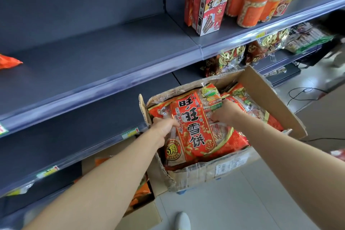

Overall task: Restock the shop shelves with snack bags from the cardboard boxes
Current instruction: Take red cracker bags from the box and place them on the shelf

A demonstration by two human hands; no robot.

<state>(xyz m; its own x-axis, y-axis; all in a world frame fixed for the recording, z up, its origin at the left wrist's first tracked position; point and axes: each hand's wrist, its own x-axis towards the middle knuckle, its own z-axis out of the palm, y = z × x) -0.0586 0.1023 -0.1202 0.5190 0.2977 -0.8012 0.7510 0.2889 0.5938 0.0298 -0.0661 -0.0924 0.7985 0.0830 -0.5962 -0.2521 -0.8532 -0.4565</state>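
An open cardboard box stands on the floor in front of the shelves, filled with large red snack bags. The top snack bag, red with big black characters, lies across the box. My left hand grips its left edge. My right hand grips its upper right corner. Other red bags lie beneath and to the right inside the box. The dark grey shelf above the box is mostly bare.
One orange bag lies at the shelf's far left. Red cartons and orange-lidded jars stand on the upper right shelf. A second cardboard box with orange bags sits lower left. A black cable runs over the tiled floor.
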